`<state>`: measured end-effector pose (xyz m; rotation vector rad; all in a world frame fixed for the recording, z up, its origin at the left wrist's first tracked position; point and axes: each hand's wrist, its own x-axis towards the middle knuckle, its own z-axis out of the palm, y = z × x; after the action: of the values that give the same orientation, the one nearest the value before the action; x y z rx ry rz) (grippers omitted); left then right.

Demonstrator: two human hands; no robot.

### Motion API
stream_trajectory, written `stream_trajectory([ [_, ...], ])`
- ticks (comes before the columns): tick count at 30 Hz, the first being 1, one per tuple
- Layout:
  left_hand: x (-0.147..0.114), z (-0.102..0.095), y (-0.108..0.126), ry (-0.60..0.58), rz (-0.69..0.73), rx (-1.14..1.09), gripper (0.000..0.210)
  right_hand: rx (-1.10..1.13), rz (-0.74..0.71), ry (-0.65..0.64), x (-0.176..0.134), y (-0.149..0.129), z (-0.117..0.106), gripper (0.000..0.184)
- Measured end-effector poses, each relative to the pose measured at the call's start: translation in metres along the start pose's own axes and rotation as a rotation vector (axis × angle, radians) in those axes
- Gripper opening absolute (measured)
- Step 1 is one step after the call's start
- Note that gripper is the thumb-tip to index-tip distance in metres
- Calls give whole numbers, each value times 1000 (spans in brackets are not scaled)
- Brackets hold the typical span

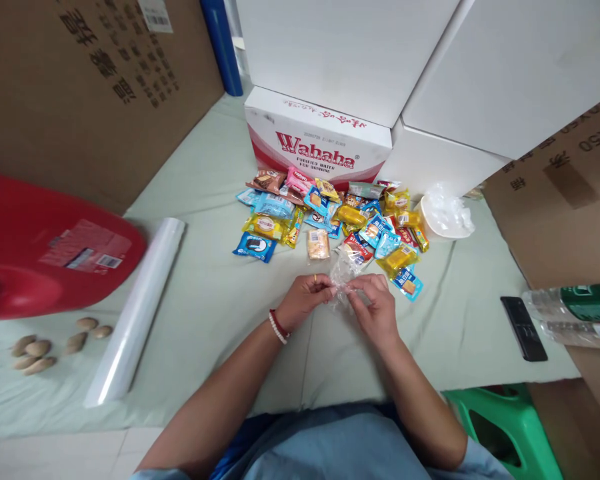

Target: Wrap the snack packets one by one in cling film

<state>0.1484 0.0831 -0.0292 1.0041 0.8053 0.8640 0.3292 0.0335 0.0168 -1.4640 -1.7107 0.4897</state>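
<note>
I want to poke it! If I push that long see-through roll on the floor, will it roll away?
Probably, yes. The clear roll is a long round tube lying flat on the smooth green cloth, so a sideways push should set it rolling. It looks light for its length. Pushed on one end, it would more likely slide or swing round.

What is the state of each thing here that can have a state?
clear plastic bag: pinched between both hands, crumpled.
left hand: closed on the bag.
right hand: closed on the bag.
snack packets: sealed, in a loose pile.
plastic film roll: rolled up, lying flat.
Wahaha box: closed.
water bottle: lying on its side.
</note>
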Motion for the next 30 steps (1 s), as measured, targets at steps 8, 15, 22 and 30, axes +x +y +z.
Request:
stream_trajectory([
  [8, 1, -10, 2, -52, -35, 58, 46, 450, 447, 194, 2, 24, -26, 23],
  [15, -6, 6, -2, -17, 201, 91, 62, 615, 643, 305, 1, 15, -32, 35],
  [22, -10, 13, -6, -24, 204, 342, 40, 656, 631, 183, 7, 0, -40, 32],
  [30, -8, 9, 7, 83, 5, 60, 50, 651, 754, -39, 11, 21, -78, 41],
])
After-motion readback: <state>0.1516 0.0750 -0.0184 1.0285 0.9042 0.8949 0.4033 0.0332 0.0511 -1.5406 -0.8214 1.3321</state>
